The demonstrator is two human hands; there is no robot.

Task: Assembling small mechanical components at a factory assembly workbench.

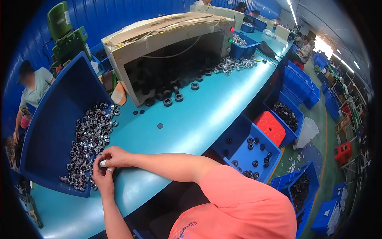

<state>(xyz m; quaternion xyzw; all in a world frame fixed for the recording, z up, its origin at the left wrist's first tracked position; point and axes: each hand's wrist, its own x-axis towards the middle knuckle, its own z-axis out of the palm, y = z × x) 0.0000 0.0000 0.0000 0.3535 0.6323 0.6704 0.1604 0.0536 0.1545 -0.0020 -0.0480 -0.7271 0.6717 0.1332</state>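
Both my hands meet at the front edge of the small shiny parts on the left side of the bench. My left hand [104, 180] has its fingers curled around a small black ring [101, 163]. From above, my right hand [118, 156] pinches the same ring; white wraps cover some fingertips. Much of the ring is hidden by the fingers. Beside the hands, a pile of silvery metal parts with dark centres [88, 137] spills out of a tipped blue bin [53, 123].
A metal box with an open front [119, 59] stands on the turquoise bench [191, 123], black rings [167, 102] in and before it. More silvery parts [236, 65] lie farther right. A blue crate [242, 153] of black wheels and a red stool [269, 128] stand right of the bench.
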